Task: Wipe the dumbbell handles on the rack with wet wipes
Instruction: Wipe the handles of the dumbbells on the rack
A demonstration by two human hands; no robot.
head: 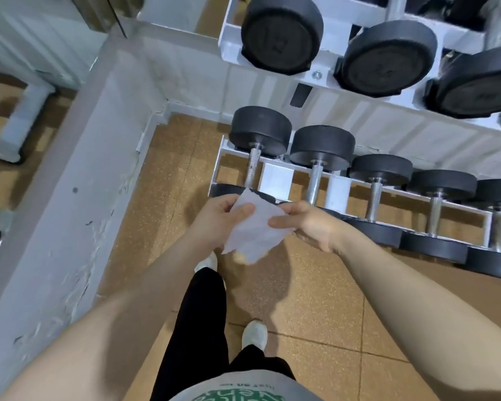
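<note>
The person stands over the tan floor (315, 299), both arms reaching forward. The left hand (214, 221) pinches the left edge of a wet wipe (255, 230) between thumb and fingers; the right hand (307, 224) pinches its right edge the same way, so the sheet hangs spread between the two, not yet touching any metal.

Just beyond the hands runs the lower tier of the white rack (275, 178), where the dumbbells lie with their long axes pointing away from the person. The leftmost handle (253, 166) lies straight ahead of the wipe and slightly above it, nearest the left hand; the next handle (315, 180) sits just past the right hand. I judge the first wipe suits the leftmost one.

Farther up, the upper tier holds larger dumbbells (281, 36), end faces toward us.
</note>
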